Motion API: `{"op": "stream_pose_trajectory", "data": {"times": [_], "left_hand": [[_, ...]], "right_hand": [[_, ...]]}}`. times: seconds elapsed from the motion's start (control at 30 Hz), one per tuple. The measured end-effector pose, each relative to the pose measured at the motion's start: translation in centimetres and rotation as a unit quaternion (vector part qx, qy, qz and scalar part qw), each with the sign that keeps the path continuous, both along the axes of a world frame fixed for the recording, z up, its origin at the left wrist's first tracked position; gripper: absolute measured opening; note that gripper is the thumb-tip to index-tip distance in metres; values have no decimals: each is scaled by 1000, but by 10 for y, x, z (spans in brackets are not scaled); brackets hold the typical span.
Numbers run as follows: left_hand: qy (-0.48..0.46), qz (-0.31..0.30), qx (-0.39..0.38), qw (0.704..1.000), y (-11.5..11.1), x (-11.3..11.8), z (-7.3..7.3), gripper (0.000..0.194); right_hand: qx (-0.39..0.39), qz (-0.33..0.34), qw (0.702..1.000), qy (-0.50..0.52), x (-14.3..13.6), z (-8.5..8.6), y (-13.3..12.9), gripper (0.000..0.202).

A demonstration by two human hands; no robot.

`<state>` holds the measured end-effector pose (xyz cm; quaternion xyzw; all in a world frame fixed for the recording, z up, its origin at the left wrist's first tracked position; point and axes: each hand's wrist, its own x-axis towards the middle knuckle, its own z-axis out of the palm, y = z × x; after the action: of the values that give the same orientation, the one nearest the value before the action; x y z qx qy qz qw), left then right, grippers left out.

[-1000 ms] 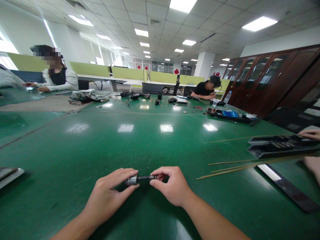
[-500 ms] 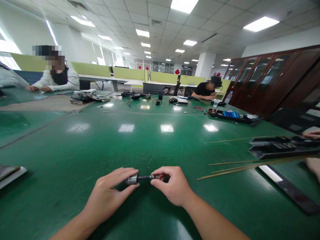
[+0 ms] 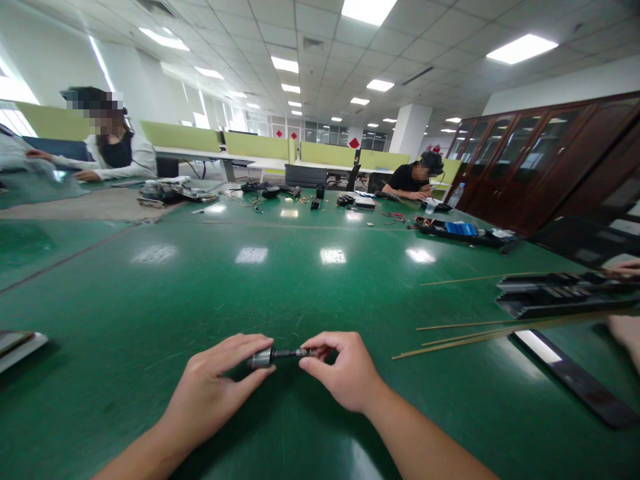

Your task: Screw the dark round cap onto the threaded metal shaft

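Clock set on the part (image 3: 263, 358), 12 dead ahead. Part sits low in the view, just above the desk (image 3: 280, 293) or resting on it; hard to say from this angle. It lies level, 9 to 3: thick metal barrel at the 9 end, thin dark shaft toward 3. Left hand (image 3: 210, 380), from 8: grip closed about the barrel, thumb on the near side, fingers on the far. Right hand (image 3: 345, 373), from 4: grip pinching the shaft's tip between thumb and fingers. Shaft bare between the two hands. At 3, thin rods (image 3: 450, 341), near ends toward the right hand; beyond them a black casing (image 3: 550, 293) and a dark bar (image 3: 580, 380). A co-worker's hand (image 3: 624, 328) at the edge, same bearing. At 9, a white-edged item (image 3: 23, 348), cut by the frame. At 2, a long tray (image 3: 435, 229) with blue pieces. At 11, a heap of parts (image 3: 173, 192). Two people seated across: one (image 3: 143, 157) between 10 and 11, one (image 3: 407, 179) at 1.
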<state>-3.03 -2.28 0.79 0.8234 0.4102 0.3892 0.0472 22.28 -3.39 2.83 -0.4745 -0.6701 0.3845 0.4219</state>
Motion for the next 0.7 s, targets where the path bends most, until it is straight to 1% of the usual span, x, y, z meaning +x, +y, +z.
{"op": "stream_pose_trajectory", "data": {"times": [0.27,0.4,0.7], "left_hand": [[4,0,2,1000,1,-1,-1,36],[3,2,-2,1000,1,-1,-1,36],[-2,0,-3,1000,1,-2,-2,38]], "right_hand": [[0,-1,1000,-2,1,1,0,15],[12,-6,1000,-3,1,1,0,14],[16,-7,1000,0,1,-2,1,14]]}}
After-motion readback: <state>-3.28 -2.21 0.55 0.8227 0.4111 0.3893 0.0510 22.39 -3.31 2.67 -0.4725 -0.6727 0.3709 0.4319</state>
